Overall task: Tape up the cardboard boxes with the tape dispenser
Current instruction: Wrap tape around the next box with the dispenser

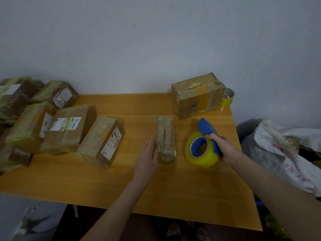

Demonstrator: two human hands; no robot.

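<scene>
A small, narrow cardboard box (165, 137) wrapped in tape lies in the middle of the wooden table (139, 185). My left hand (147, 157) rests flat against its left side, fingers straight. Just right of the box, my right hand (224, 146) grips the blue tape dispenser (207, 130), which carries a big yellow roll of tape (201, 150) standing on the table. A larger taped box (197, 94) sits at the back right.
Several taped boxes with labels, such as one (102, 140) left of centre, crowd the table's left side. A spare yellow tape roll (228, 97) stands behind the large box. A white sack (284, 153) sits off the table's right edge. The wall runs behind.
</scene>
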